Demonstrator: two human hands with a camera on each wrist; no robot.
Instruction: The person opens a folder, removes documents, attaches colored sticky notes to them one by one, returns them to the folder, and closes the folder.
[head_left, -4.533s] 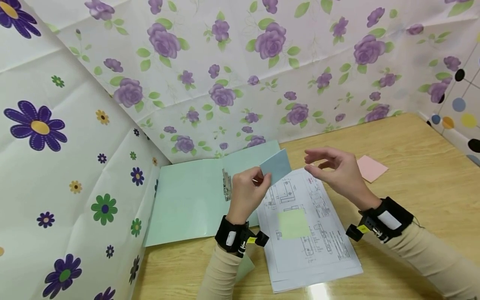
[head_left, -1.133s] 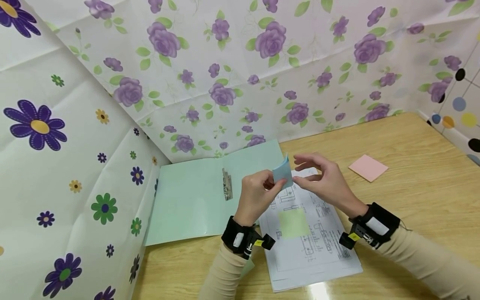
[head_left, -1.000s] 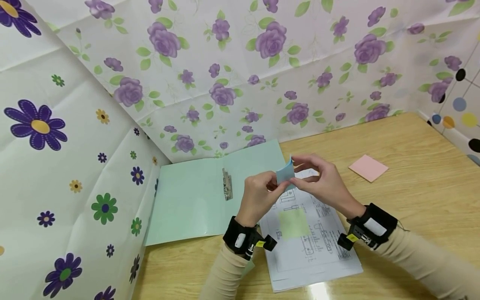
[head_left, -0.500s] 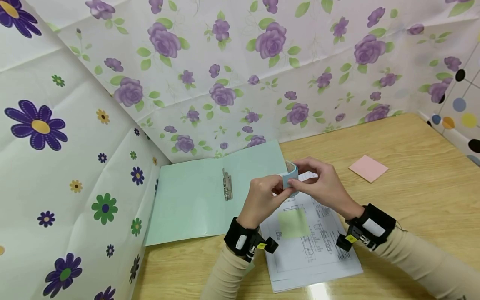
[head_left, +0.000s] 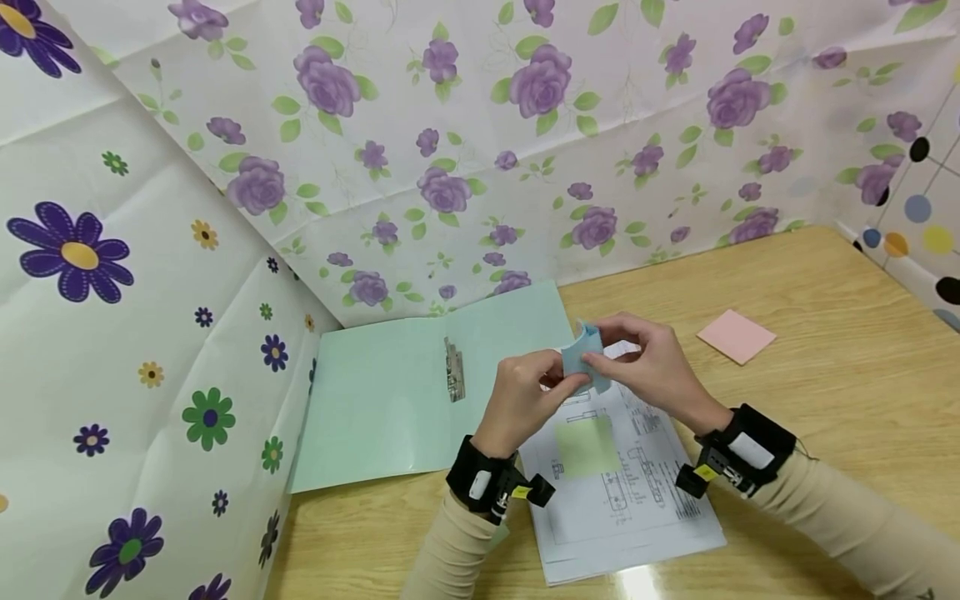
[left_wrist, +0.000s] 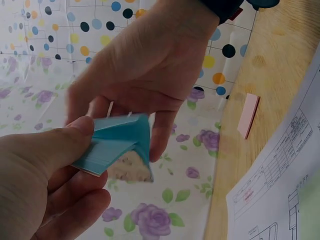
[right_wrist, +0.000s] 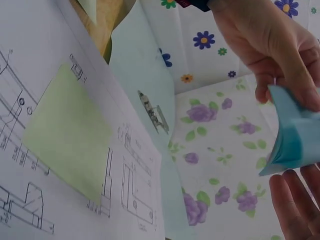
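Note:
A pad of blue sticky notes (head_left: pixel 577 360) is held above the papers between both hands. My left hand (head_left: pixel 522 398) pinches its left side, thumb in front. At the right side, my right hand (head_left: pixel 651 363) grips the pad with thumb and fingers. The left wrist view shows the pad (left_wrist: pixel 115 131) bent, with blue leaves parted from one another and a pale patterned face beneath. Beneath the hands, a green sticky note (head_left: pixel 588 447) lies on printed technical drawings (head_left: pixel 637 533).
An open pale green folder (head_left: pixel 367 408) with a metal clip (head_left: pixel 454 370) lies to the left. A pink sticky note pad (head_left: pixel 737 337) sits on the wooden table (head_left: pixel 855 375) to the right. Floral sheeting (head_left: pixel 637 100) stands behind the table.
My right hand, earlier apart from the blue pad, has come in and taken hold of its right side. The pad has gone from flat to curved, and its leaves now part at the top.

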